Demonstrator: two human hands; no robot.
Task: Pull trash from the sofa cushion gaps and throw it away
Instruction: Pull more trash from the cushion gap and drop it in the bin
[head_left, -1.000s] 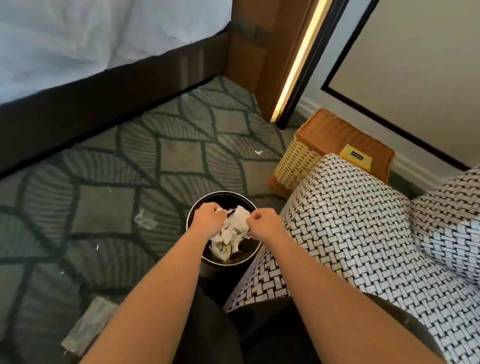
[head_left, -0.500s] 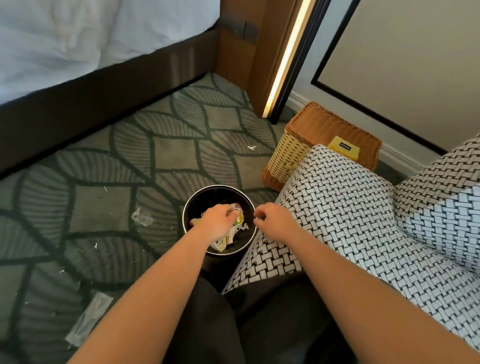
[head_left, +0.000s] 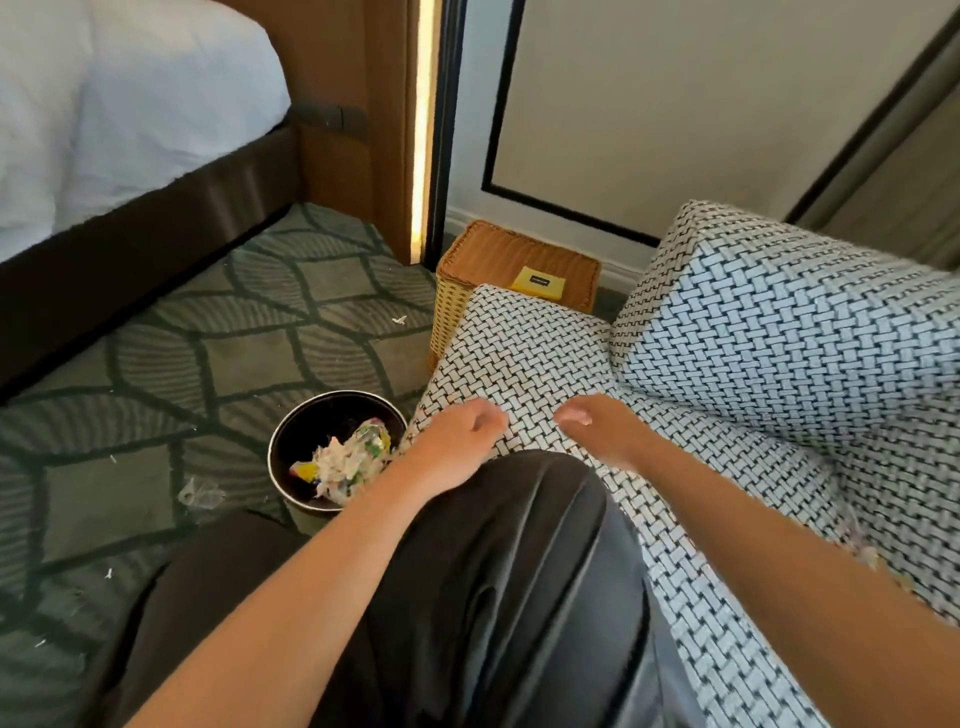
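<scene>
Crumpled white-and-coloured paper trash (head_left: 343, 465) now lies in the round black bin (head_left: 317, 421), at nine o'clock from my left hand (head_left: 457, 441). It and my right hand (head_left: 597, 431) have swung back over the black-and-white woven sofa cushion (head_left: 519, 338), fingers (head_left: 571, 415) released and empty. I reckon another gap comes next.

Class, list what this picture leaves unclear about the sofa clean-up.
Head view only:
- Cushion gap: its inside is in shadow; any trash left there is hidden.
- Bin: bottom covered by crumpled trash.
- Yellow card on the wicker basket: print too small.
- Left hand, right hand: curled, palms turned away; contents unseen.
- Scraps beside the right forearm: blurred.
</scene>
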